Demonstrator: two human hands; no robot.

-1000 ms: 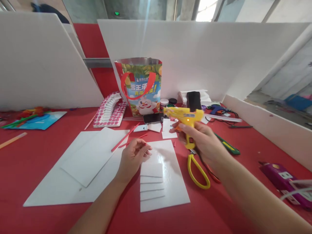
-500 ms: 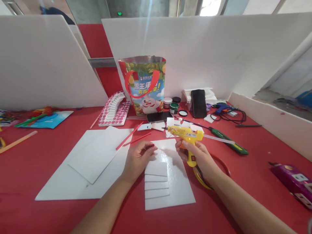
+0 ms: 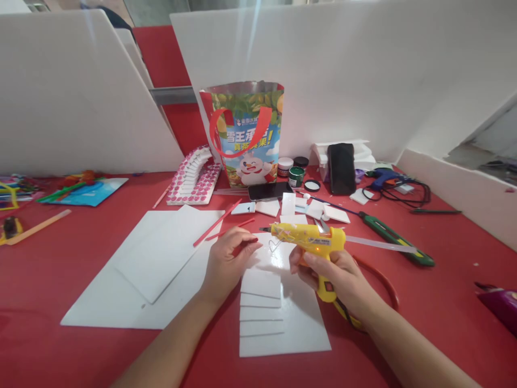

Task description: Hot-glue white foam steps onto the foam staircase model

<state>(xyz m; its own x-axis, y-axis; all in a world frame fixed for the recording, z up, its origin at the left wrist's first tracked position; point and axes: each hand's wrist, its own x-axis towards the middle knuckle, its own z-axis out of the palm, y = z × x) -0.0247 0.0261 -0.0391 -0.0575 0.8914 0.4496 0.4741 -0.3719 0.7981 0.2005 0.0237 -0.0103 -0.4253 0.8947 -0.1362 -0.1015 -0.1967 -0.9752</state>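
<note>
My right hand (image 3: 333,275) is wrapped round the grip of a yellow hot glue gun (image 3: 309,237), its orange light lit and its nozzle pointing left. A translucent glue stick (image 3: 382,244) sticks out of its back. Close to the nozzle, my left hand (image 3: 232,256) is closed in a pinch above the upper left of a white board (image 3: 301,328). What those fingers hold, if anything, is hidden. Several white rectangular foam pieces (image 3: 262,284) lie overlapping like steps on that board, just below my left hand.
Larger white sheets (image 3: 133,269) and red sticks (image 3: 216,222) lie left. Behind are a printed bag (image 3: 250,134), paint jars (image 3: 296,176), a phone (image 3: 341,168) and loose white pieces (image 3: 288,203). A green-handled tool (image 3: 398,240) and a purple packet (image 3: 498,304) are right.
The glue gun in my right hand has come closer and lower, with its nozzle shifted left towards my left hand. My left hand stays nearly in place. The camera view has tilted down slightly.
</note>
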